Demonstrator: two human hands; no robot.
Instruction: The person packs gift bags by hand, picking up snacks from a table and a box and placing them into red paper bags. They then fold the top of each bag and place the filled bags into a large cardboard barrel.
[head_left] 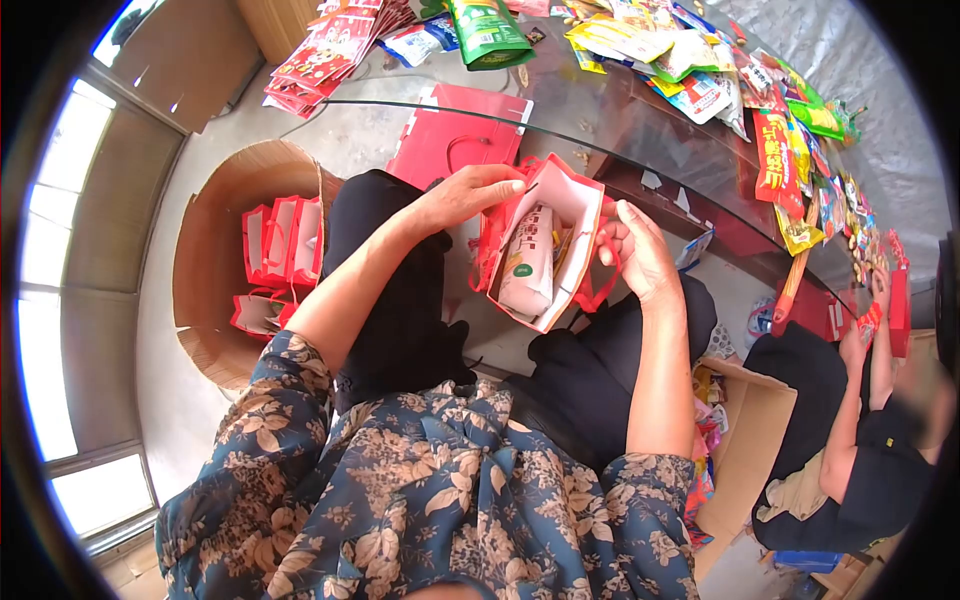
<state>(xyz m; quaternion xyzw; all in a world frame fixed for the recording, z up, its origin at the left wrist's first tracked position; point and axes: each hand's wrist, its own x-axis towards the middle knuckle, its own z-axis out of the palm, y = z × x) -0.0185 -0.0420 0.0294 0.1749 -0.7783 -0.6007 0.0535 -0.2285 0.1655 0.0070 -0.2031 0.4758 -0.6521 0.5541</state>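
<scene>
A red paper gift bag (pixel 587 262) with a white inside is held above my lap, its mouth facing up toward me. Inside it lies a white packet (pixel 527 275) with dark lettering and a green round mark. Small yellowish items beside the packet are partly hidden. My left hand (pixel 470 196) grips the bag's upper left rim, some of its fingers out of sight behind the side. At the right rim, my right hand (pixel 640 250) pinches the edge near the red handle.
Snack packets (pixel 690 60) are heaped on the glass-topped table, beside red printed packets (pixel 330 50). To the left, a cardboard box (pixel 200 265) holds several red bags. Another box (pixel 750 430) stands at my right. A co-worker (pixel 850 430) sits at the far right, hands at the table.
</scene>
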